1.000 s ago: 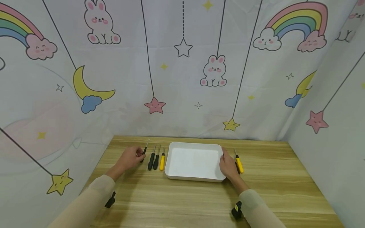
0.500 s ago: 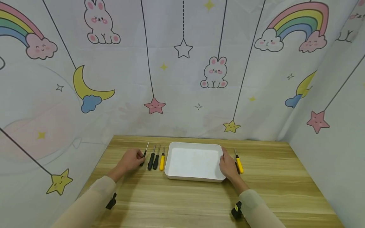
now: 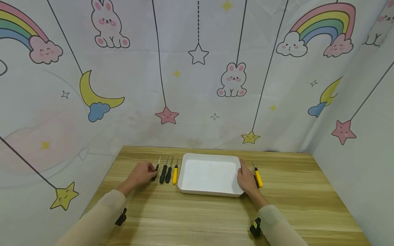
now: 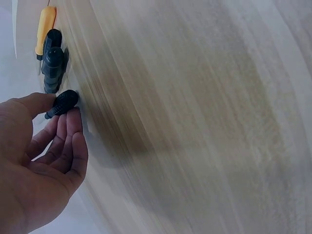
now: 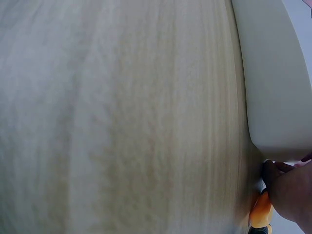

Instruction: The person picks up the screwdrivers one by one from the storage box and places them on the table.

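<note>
Thumb and fingertips of my left hand [image 3: 142, 173] pinch a small black-handled screwdriver [image 4: 66, 101], its shaft pointing away from me. Just right of it lie two larger black-handled screwdrivers [image 3: 163, 175] and a yellow-handled screwdriver [image 3: 175, 176], side by side. A white rectangular tray [image 3: 209, 193] with nothing in it sits in the middle of the table. My right hand [image 3: 246, 178] grips the tray's right side; in the right wrist view its fingers are partly hidden at the tray's corner. Beside that hand are another yellow-handled screwdriver [image 3: 258, 177] and a partly covered black-handled one [image 3: 255, 181].
The wooden table [image 3: 191, 222] ends at the back against a white cloth [image 3: 197, 133] printed with rabbits, stars and rainbows. Similar cloth hangs along both sides. A black wrist camera [image 3: 255, 227] shows at the right wrist, and another [image 3: 121, 217] at the left.
My left hand has drawn the small black screwdriver a little toward me, so its tip sits lower beside the others. The right hand and the tray have stayed in place.
</note>
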Available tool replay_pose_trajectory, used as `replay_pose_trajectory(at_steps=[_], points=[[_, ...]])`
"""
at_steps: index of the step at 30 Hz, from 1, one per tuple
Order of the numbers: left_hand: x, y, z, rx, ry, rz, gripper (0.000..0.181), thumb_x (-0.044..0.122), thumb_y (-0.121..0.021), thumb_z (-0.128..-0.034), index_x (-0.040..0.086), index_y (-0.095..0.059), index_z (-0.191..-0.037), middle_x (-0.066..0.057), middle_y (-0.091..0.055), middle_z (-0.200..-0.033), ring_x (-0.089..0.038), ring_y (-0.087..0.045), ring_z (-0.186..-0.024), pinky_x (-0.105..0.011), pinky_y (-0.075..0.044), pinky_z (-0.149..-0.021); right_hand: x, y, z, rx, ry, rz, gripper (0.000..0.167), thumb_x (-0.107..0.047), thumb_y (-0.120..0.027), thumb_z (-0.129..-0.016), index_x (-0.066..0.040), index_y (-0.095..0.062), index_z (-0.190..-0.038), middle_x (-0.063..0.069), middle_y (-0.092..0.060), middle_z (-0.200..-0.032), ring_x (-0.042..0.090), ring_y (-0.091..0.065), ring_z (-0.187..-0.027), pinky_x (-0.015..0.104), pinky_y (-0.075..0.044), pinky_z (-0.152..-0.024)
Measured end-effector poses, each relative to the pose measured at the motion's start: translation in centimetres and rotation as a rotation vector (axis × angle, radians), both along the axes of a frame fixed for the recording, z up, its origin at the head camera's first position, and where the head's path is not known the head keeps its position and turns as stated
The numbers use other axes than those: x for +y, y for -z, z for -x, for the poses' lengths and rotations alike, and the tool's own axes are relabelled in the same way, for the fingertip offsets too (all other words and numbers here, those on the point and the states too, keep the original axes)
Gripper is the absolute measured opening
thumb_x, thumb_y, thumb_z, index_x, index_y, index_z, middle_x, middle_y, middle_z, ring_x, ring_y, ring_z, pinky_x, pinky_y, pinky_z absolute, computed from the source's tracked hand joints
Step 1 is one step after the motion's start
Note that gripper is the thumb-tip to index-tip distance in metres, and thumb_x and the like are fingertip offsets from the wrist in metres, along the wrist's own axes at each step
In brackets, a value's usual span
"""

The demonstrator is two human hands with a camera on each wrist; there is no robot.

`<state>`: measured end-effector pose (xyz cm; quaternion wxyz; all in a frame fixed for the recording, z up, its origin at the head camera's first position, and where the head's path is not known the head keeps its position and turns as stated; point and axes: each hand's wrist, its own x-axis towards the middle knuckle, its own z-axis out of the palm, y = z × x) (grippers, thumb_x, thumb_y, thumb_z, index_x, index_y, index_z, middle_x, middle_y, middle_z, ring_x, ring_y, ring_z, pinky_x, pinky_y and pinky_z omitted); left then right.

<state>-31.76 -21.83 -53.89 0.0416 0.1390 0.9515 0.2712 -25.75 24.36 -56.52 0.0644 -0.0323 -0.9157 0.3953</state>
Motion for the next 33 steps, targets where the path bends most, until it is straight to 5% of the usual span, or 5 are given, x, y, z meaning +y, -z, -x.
replay_pose_trajectory(at_steps=[33], points=[[0.26,-0.43,-0.24,-0.079,-0.051,0.02,0.024,0.025,-0.073,-0.1009,0.001,-0.076,-0.1,-0.006,-0.072,-0.092,-0.018,-0.065,-0.079,-0.041,-0.058,-0.072,0.0,0.26,0.22,0.01,0.002,-0.002,0.054,-0.007,-0.033,-0.112,0.006,-0.029,-0.164,0.029,-0.037,-0.163,0.046,-0.036,-0.151,0.059,-0.03,-0.123]])
